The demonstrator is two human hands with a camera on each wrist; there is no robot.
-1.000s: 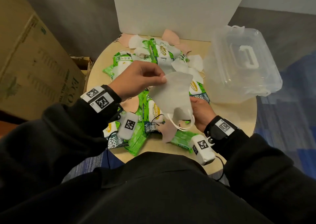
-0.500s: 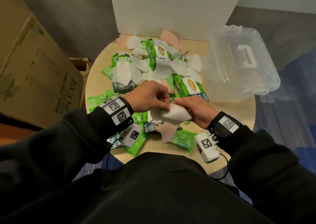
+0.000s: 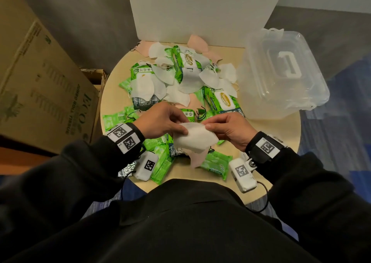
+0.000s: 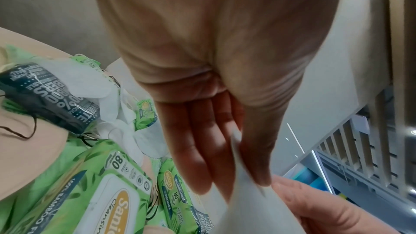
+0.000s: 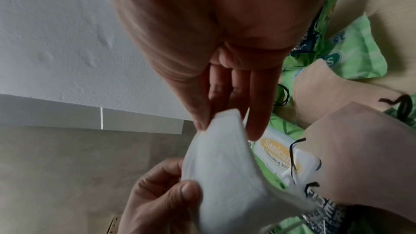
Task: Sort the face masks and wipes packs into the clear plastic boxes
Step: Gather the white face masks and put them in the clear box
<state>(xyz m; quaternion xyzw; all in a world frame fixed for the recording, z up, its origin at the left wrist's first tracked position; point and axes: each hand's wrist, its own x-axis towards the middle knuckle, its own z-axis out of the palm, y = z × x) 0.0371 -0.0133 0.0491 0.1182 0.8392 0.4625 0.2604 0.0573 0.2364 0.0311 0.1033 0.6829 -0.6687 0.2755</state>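
Above the table (image 3: 277, 134), both hands' fingers pinch one white mask (image 3: 195, 140) between them.

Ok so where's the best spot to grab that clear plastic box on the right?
Probably the white handle on the lid of the clear plastic box, reached from above: the box sits upright with its lid closed, and the handle appears to lie flat, so it likely needs lifting first.

Round light-wood table (image 3: 285, 142), white board (image 3: 200, 9) upright at its far edge. Grey wall behind. Big cardboard box (image 3: 40, 86) just left of table edge. Floor: carpet (image 3: 341, 134), grey w/ blue patches, right side. Lighting dim, even.
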